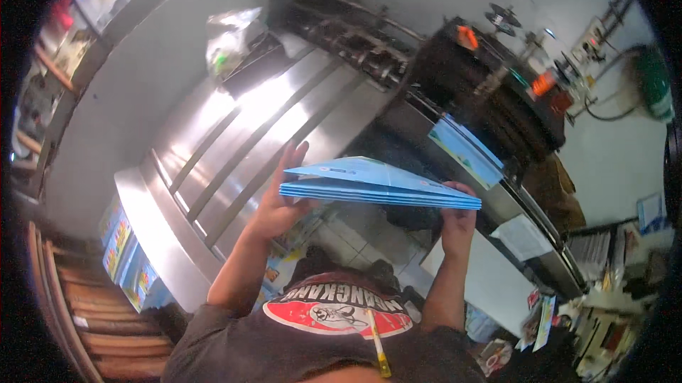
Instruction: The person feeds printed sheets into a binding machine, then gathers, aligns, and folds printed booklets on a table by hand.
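Note:
A small stack of flat, folded blue printed cardboard sheets (369, 190) spans the space between my two hands in front of my chest. Its layered edges face me, and the top sheet bulges up a little. My left hand (279, 202) grips the left end, fingers pointing up behind it and thumb side underneath. At the other end, my right hand (458, 218) holds the stack's right corner, with its fingertips partly hidden behind the sheets. Another blue printed sheet (465, 150) lies beyond the right hand on the dark machine.
To the left is a shiny metal feed table (263, 120) with long belts, and a clear plastic bag (231, 42) at its far end. Dark machinery (490, 92) stands ahead and right. More blue printed pieces (131, 259) are stacked at lower left. A white board (490, 283) lies below my right hand.

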`<state>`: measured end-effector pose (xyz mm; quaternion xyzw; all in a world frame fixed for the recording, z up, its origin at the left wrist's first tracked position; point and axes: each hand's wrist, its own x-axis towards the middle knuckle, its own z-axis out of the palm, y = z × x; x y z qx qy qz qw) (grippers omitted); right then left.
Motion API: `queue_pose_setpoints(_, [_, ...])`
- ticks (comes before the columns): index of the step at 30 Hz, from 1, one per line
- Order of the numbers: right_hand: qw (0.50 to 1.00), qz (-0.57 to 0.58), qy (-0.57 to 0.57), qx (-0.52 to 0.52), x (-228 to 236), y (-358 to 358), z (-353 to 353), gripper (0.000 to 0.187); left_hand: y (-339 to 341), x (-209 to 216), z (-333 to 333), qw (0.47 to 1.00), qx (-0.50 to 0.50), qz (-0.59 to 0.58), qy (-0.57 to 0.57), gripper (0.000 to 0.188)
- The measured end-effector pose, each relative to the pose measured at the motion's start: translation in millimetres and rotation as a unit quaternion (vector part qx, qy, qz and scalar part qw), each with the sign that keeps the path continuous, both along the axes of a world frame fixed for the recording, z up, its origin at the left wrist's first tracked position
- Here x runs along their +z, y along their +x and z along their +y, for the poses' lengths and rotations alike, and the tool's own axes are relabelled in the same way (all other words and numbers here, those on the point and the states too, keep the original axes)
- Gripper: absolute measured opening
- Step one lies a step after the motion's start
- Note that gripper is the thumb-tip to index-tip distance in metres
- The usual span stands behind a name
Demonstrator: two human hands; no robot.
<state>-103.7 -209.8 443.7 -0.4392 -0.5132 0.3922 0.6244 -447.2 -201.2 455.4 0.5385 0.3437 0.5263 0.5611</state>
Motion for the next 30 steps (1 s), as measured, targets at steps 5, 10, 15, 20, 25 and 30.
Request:
queue_pose_setpoints(5, [0.996,0.01,-0.006,-0.087,5,77,-50,0.041,84,13,11,0.995,-0.081,0.045,0.043,0.104])
queue_pose_setpoints(10, [0.981,0.028,-0.027,-0.191,5,157,-108,0.041,183,22,8,0.986,-0.167,-0.01,-0.002,0.109])
queue_pose_setpoints(15, [0.96,0.037,-0.006,-0.276,3,225,-166,0.039,272,16,5,0.966,-0.245,0.044,0.066,0.106])
queue_pose_setpoints(20, [0.944,0.003,-0.025,-0.328,7,269,-208,0.039,351,13,3,0.95,-0.309,0.013,0.047,0.105])
queue_pose_setpoints(25, [0.928,0.004,-0.003,-0.372,6,290,-228,0.039,400,5,14,0.941,-0.339,-0.001,0.011,0.104])
queue_pose_setpoints(30, [0.912,-0.007,-0.051,-0.408,8,299,-232,0.044,437,-11,32,0.922,-0.387,-0.019,-0.018,0.101])
